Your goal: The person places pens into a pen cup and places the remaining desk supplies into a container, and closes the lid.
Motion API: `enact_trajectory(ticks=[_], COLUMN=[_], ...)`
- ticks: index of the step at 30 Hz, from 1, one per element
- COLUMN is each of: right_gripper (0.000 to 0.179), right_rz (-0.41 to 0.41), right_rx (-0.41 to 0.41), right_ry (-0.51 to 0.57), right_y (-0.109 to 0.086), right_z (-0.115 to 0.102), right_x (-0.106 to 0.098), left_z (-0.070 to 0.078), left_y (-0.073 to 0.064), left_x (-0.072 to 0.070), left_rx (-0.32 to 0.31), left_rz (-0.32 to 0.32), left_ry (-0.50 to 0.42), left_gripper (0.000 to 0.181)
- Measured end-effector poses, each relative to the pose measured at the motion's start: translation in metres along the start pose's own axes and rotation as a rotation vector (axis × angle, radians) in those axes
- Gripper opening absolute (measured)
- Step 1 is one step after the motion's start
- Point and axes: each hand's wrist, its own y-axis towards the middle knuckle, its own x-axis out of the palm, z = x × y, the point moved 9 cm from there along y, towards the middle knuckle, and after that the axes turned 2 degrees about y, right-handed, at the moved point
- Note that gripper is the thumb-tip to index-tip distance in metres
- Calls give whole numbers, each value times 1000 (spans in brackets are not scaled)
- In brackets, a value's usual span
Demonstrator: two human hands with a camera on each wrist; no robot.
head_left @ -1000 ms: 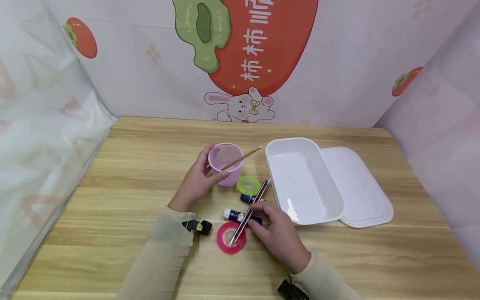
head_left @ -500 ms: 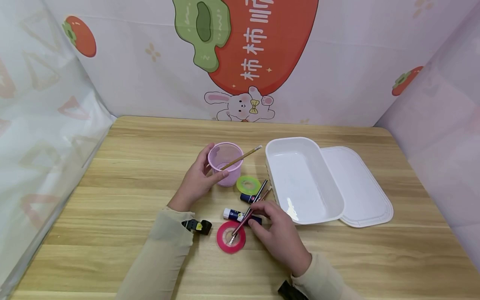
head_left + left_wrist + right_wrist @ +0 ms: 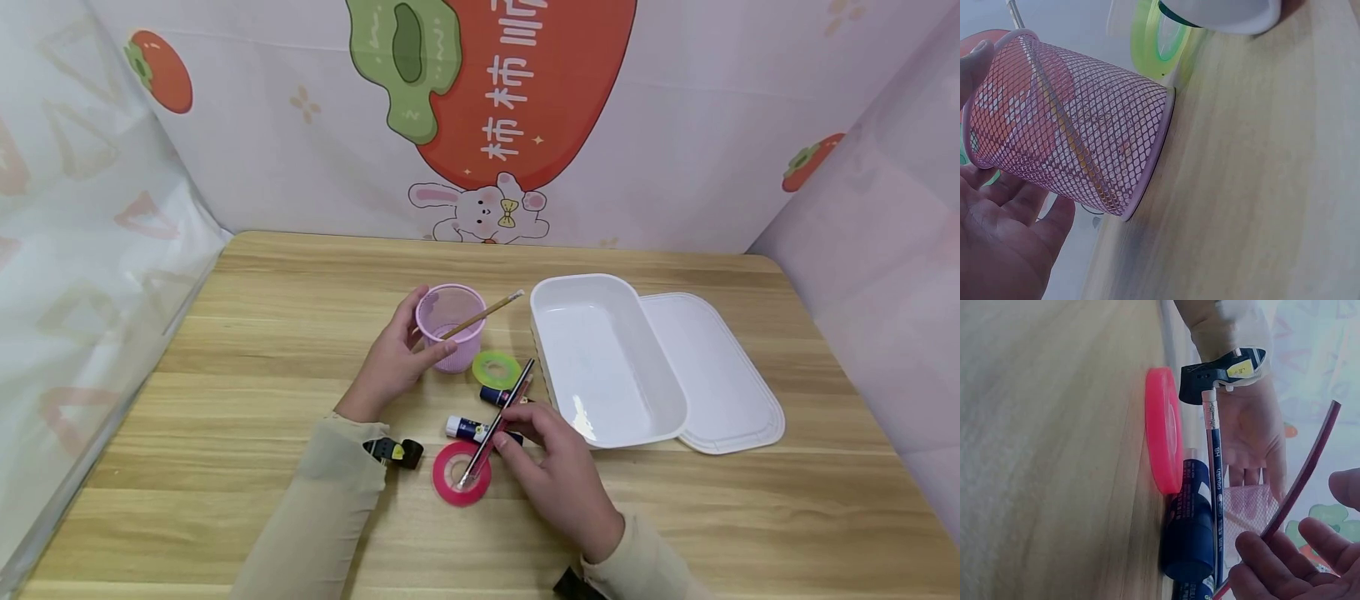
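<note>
My left hand (image 3: 390, 367) grips a pink mesh pen cup (image 3: 1104, 119), thumb at the rim and fingers round the side. A yellowish pencil (image 3: 491, 312) leans inside it, eraser end sticking out. My right hand (image 3: 558, 475) holds a slim red pencil (image 3: 1305, 469) in its fingers, tilted up off the pile. Beside it, a dark HB pencil (image 3: 1217, 487) with a white eraser lies across two dark-blue glue sticks (image 3: 468, 430). Under the pencils' near ends is a pink tape roll (image 3: 442, 477). A yellow-green tape roll (image 3: 483, 368) lies by the cup's base.
Right of the pile stands a white open box (image 3: 615, 367). Its white lid (image 3: 723, 379) lies flat alongside, partly under the box's edge. A printed cloth (image 3: 300, 167) hangs behind the wooden table (image 3: 262, 333).
In my right fingers the red pencil has swung out across the dark one and back almost alongside it. The left hand and cup stay in place.
</note>
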Motion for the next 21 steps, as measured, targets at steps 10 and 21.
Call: enact_trajectory(ticks=[10, 21], right_gripper=[13, 22], right_rz=[71, 90], right_rx=[53, 82], right_ry=[37, 82], right_y=[-1, -2], right_z=[-10, -3], right_x=[-5, -3], left_z=[-22, -23], left_y=[7, 7], left_x=[1, 0], left_rx=[18, 23], left_rz=[14, 21], left_ry=[18, 19], left_gripper=[91, 91])
